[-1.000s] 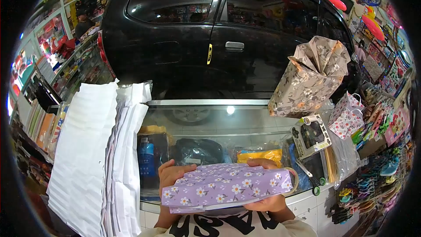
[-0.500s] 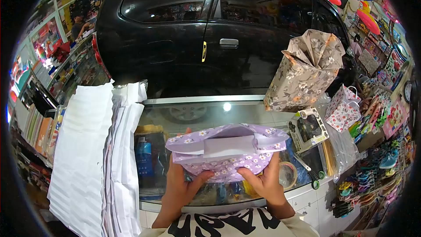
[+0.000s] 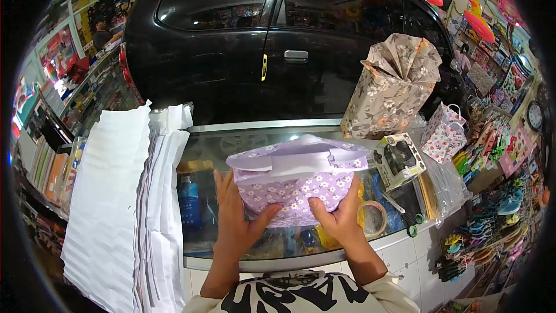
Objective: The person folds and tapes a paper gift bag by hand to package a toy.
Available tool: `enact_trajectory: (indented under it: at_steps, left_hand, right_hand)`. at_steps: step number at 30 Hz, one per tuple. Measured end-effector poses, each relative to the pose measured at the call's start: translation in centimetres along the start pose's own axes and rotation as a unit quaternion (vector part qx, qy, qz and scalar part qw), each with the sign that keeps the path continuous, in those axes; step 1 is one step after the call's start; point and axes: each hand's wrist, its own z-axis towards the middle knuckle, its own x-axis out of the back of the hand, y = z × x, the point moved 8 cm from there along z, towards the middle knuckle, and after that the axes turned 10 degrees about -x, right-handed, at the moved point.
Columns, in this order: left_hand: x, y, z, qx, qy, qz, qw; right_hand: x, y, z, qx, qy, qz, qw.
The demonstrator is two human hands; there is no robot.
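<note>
A purple paper bag with white flowers (image 3: 301, 191) is held over the glass counter (image 3: 214, 139). Its top edge is folded over and its white inside shows at the opening. My left hand (image 3: 238, 220) grips the bag's left side, thumb on the front face. On the right side my right hand (image 3: 341, 214) holds it the same way, thumb on the front and fingers partly hidden behind the bag. A roll of tape (image 3: 373, 219) and green-handled scissors (image 3: 410, 220) lie to the right of my right hand.
White paper sheets (image 3: 107, 197) cover the counter's left part. At the right stand a tall floral bag (image 3: 391, 93), a boxed item (image 3: 399, 159) and a small patterned bag (image 3: 443, 133). A black car (image 3: 231, 75) is behind the counter. A person (image 3: 101, 36) is at the far left.
The purple bag has moved up and slightly left with both hands, and more of its flowered front shows. My left fingers are more visible. The view has shifted slightly.
</note>
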Motion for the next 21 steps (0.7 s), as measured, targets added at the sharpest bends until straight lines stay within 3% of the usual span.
enact_trajectory:
  at_steps: [3,7,8,11,12,15,18,21]
  left_hand:
    - [0.1,-0.2,-0.1,0.012,-0.001,-0.023,1.0]
    - [1.7,1.4,1.9,-0.004,0.057,-0.151,0.987]
    - [3.0,2.4,2.9,-0.068,0.075,-0.108,0.989]
    - [3.4,3.5,6.3,-0.115,-0.014,-0.185,0.976]
    - [3.5,3.8,6.7,-0.079,-0.006,-0.224,0.971]
    - [2.5,1.9,7.7,-0.065,-0.096,-0.29,0.95]
    - [2.5,1.9,9.1,-0.12,-0.099,-0.342,0.927]
    - [2.5,3.1,9.8,-0.182,-0.096,-0.359,0.91]
  right_hand:
    - [0.3,0.0,-0.1,0.053,0.027,-0.035,0.998]
    - [0.8,-2.3,1.1,0.013,-0.053,0.083,0.995]
    - [1.6,-3.0,1.4,0.051,-0.042,0.086,0.994]
    - [3.2,-7.2,2.8,0.126,-0.025,0.076,0.989]
    - [3.2,-7.9,3.5,0.112,-0.061,0.084,0.988]
    - [3.9,-8.7,5.3,0.101,-0.149,0.102,0.978]
    - [4.2,-8.7,6.2,0.145,-0.205,0.068,0.965]
    - [4.2,-9.5,6.4,0.2,-0.203,0.014,0.958]
